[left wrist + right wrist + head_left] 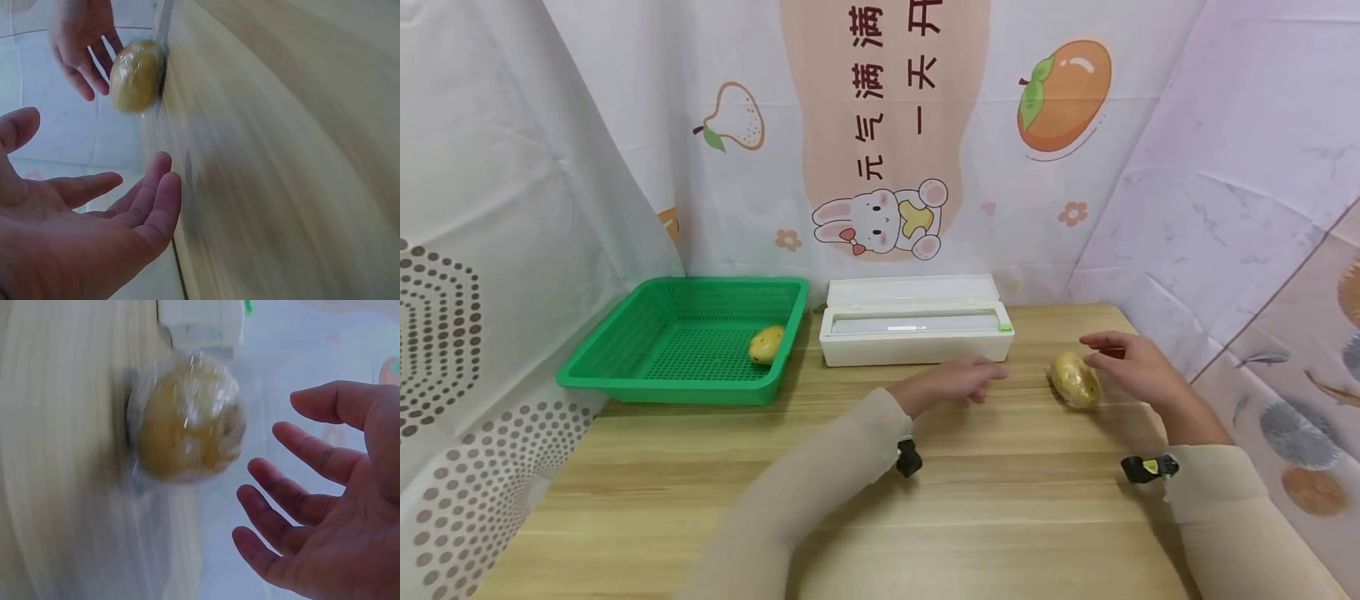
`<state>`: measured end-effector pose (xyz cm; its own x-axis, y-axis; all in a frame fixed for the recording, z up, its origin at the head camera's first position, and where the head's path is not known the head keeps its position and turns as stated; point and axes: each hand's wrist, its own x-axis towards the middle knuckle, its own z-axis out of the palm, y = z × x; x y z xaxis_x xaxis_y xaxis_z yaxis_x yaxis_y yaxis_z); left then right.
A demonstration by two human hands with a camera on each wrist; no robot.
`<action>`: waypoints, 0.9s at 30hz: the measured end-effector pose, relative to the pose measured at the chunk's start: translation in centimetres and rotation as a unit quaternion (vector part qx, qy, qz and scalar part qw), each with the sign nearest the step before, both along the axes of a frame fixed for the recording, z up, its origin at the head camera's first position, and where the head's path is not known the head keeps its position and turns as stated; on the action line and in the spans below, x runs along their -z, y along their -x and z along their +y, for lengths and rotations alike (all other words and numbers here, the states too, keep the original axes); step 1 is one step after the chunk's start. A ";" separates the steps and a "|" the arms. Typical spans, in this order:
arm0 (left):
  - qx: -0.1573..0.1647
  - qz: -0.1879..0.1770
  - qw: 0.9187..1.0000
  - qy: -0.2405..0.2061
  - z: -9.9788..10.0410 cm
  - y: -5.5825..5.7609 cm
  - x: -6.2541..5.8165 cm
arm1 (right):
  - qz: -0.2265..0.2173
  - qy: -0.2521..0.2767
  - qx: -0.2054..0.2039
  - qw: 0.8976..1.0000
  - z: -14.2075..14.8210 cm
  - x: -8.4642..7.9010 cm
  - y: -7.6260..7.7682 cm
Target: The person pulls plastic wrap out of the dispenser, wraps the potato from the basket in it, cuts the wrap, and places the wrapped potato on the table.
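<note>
A potato wrapped in clear film (1075, 381) lies on the right part of the wooden table. Just to its right is my right hand (1138, 372), its fingers spread and apart from the potato in the right wrist view. My left hand (951, 385) hovers over the table in front of the white cling film box (917, 346), fingers loosely extended and holding nothing. The box's lid stands raised at the back, and a roll of film (917, 324) shows inside. In the left wrist view, the wrapped potato (136, 76) appears beyond the left fingertips.
A green plastic basket (685, 392) stands at the back left with one potato (766, 344) inside against its right wall. Printed curtains (880, 133) hang behind and on both sides of the table (970, 517).
</note>
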<state>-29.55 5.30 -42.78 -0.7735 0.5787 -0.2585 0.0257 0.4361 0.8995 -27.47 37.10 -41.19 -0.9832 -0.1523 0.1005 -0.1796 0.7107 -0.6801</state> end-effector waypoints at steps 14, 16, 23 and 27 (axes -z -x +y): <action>-0.001 0.270 0.944 0.189 -8.2 -0.9 -2.6 | 0.072 -0.062 -0.052 0.994 -6.7 -1.4 1.0; -0.014 0.307 0.924 0.229 -9.6 -0.9 -3.7 | 0.080 -0.074 -0.064 0.992 -7.8 -1.8 1.5; -0.058 0.383 0.846 0.366 -14.7 0.6 -5.9 | 0.089 -0.129 -0.080 0.984 -10.6 -2.3 3.5; -0.060 0.397 0.810 0.427 -16.5 1.3 -6.5 | 0.090 -0.151 -0.073 0.982 -11.9 -2.2 4.4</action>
